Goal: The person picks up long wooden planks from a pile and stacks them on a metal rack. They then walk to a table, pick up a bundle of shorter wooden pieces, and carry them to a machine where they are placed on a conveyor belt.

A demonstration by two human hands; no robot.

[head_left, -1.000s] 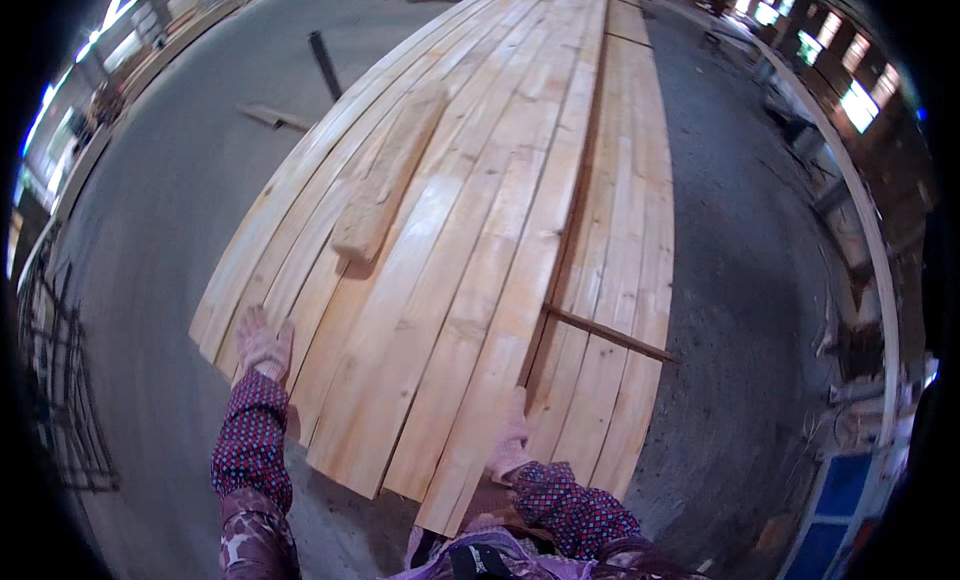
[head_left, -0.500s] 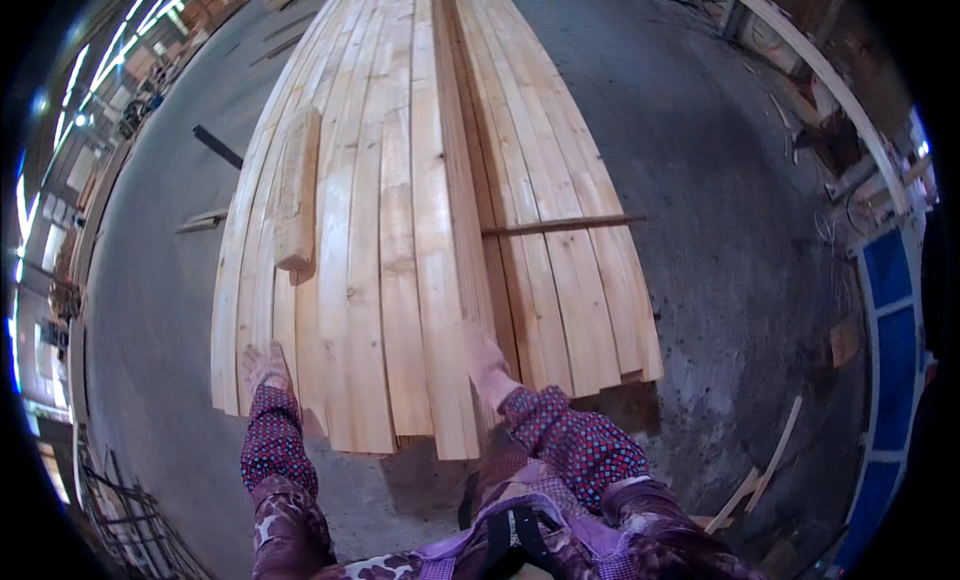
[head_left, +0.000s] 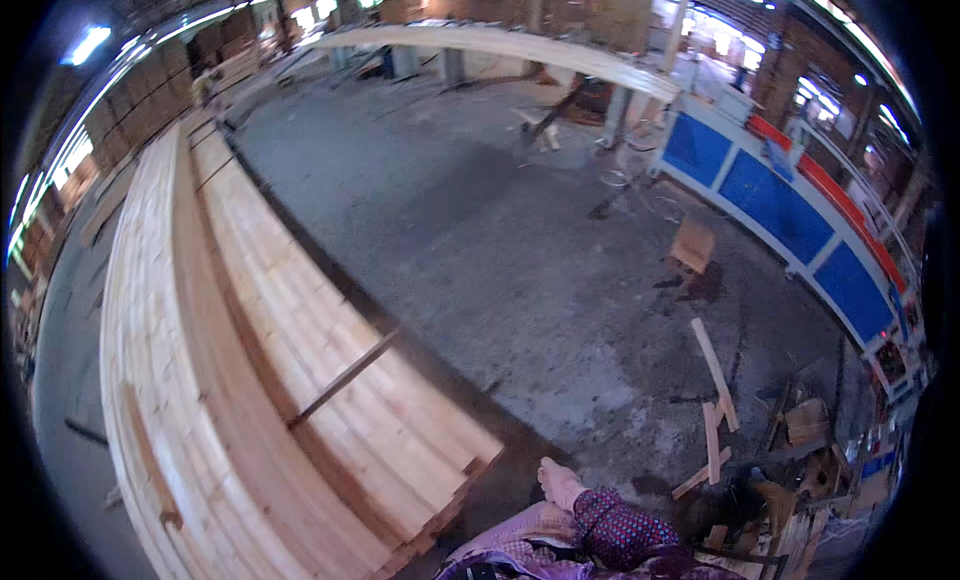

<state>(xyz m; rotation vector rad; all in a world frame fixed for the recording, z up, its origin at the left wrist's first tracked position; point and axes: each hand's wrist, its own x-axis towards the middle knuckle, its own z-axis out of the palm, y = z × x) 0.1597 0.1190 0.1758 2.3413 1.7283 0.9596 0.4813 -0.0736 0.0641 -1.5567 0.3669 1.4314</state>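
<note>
My right hand (head_left: 561, 483) is low in the picture, past the near right corner of the lumber stack. Its fingers look loosely bent, with nothing visible in them, and it is apart from the wood. A patterned cuff (head_left: 620, 525) covers the wrist. My left hand is out of view. Long pale boards (head_left: 190, 350) lie side by side in a taller layer on the left. A lower layer of boards (head_left: 330, 330) runs beside them, with a thin dark stick (head_left: 345, 378) across it. A short wooden block (head_left: 150, 460) rests on the taller layer.
Concrete floor (head_left: 480, 230) stretches right of the stack. A blue-panelled machine (head_left: 770, 205) stands at the right. Loose wood strips (head_left: 714, 375) and a scrap pile (head_left: 800, 460) lie near it. A brown piece (head_left: 692, 245) sits on the floor. A long pale beam (head_left: 500, 45) spans the back.
My view has swung to the right, so the stack now sits at the left. My right hand has come off the boards, and my left hand has left the picture.
</note>
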